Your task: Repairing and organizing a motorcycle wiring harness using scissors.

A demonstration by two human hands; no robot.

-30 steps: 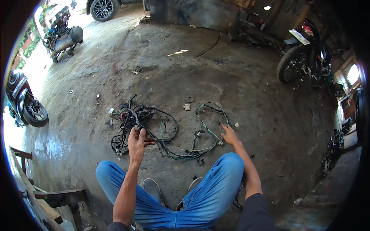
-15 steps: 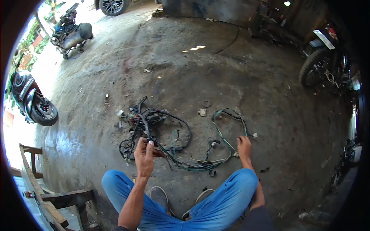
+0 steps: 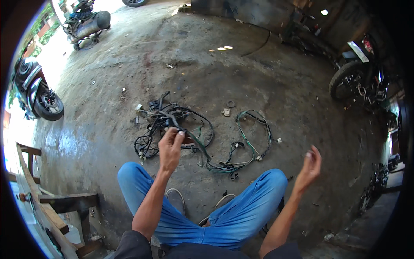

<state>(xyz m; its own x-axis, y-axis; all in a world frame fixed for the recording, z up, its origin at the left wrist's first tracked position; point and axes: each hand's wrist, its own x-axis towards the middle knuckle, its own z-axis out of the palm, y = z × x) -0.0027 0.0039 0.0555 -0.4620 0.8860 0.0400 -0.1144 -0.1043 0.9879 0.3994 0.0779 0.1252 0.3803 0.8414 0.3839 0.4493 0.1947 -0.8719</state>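
Motorcycle with dark bodywork and a black tyre [image 3: 49, 105], parked at far left. Just below, at the lower left, brown wooden frame of rough planks [image 3: 69, 202]. Farther up, grey cylindrical tank on small wheels [image 3: 91, 25], well apart from the hands. Then, left of centre on the bare grey concrete floor [image 3: 108, 112], start of a wiring harness of black, green and pale wires with plastic connectors [image 3: 168, 115], heaped there in a tangle and trailing rightward. Over that tangle, bare left hand [image 3: 170, 149], pinched closed, thumb against fingers, with hold of a strand of the harness. Next, below the trailing wires, bent knees in blue denim jeans [image 3: 202, 235]. Above the wires, small off-white block [image 3: 226, 112] and, just beyond, flat dark grey ring [image 3: 230, 104]. Beside these, open loop at the harness's right end. Farther right, bare right hand [image 3: 309, 169], raised well clear of the loop, half open, fingers loosely bent, nothing visible in grip. At far right, black motorcycle with a pale plate [image 3: 358, 52].
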